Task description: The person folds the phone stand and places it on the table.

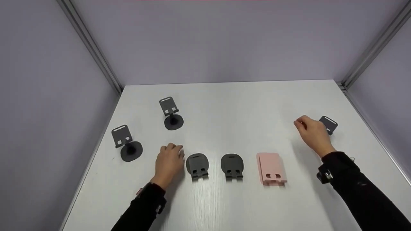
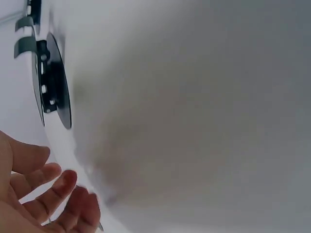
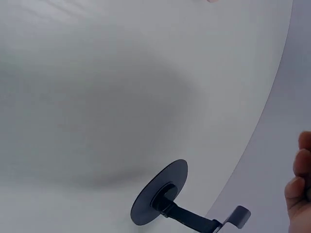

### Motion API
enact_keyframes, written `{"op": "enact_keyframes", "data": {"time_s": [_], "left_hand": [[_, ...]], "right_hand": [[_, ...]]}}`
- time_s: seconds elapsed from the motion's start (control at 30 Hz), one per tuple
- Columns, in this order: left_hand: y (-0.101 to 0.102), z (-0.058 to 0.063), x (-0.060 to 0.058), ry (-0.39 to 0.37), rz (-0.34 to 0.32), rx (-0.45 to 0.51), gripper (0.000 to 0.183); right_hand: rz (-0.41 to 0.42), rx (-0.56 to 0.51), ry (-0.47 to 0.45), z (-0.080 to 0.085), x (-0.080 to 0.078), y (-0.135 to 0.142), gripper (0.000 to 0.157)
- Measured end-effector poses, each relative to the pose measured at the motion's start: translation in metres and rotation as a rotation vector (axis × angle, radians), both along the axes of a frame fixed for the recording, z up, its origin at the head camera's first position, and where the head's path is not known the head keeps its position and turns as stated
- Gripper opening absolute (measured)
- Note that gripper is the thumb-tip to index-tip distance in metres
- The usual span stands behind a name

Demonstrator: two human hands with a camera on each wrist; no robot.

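My left hand (image 1: 169,163) hovers over the white table, nearest a folded grey phone stand (image 1: 197,166) just to its right. In the left wrist view its fingers (image 2: 51,201) are loosely bent and hold nothing, with a folded stand (image 2: 57,80) beyond. On the right, my right hand (image 1: 314,133) is raised beside an unfolded dark phone stand (image 1: 329,124) and partly hides it. That stand's round base (image 3: 163,191) shows in the right wrist view, apart from the loosely curled fingers (image 3: 296,191). Nothing is seen in the right hand.
Another folded grey stand (image 1: 232,166) and a folded pink stand (image 1: 271,168) lie along the front middle. Two unfolded grey stands (image 1: 131,150) (image 1: 173,122) stand at the left. Pale panels (image 1: 224,41) wall in the table's back and sides.
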State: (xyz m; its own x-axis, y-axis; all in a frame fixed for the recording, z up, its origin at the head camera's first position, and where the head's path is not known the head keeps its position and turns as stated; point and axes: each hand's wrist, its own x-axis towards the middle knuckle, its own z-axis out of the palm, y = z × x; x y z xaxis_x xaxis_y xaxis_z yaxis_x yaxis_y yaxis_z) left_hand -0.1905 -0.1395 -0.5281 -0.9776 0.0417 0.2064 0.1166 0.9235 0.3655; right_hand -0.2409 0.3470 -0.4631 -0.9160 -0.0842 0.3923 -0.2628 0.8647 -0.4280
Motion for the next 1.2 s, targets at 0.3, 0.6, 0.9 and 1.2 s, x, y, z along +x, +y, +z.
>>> {"op": "enact_keyframes", "data": {"time_s": [0.3,0.6,0.9,1.2], "left_hand": [[-0.015,-0.001,-0.014,-0.118,0.002,-0.096,0.054],[-0.023,-0.001,-0.016,-0.259,0.05,-0.094,0.063],[-0.026,0.003,-0.018,-0.276,0.049,-0.109,0.062],[-0.025,0.003,-0.018,-0.254,0.035,-0.145,0.061]], "right_hand": [[-0.247,-0.04,-0.059,0.004,0.002,0.043,0.027],[-0.399,-0.078,-0.229,-0.001,0.012,0.079,0.047],[-0.401,-0.128,-0.378,-0.005,0.015,0.087,0.067],[-0.359,-0.406,-0.604,-0.003,0.015,0.094,0.082]]}}
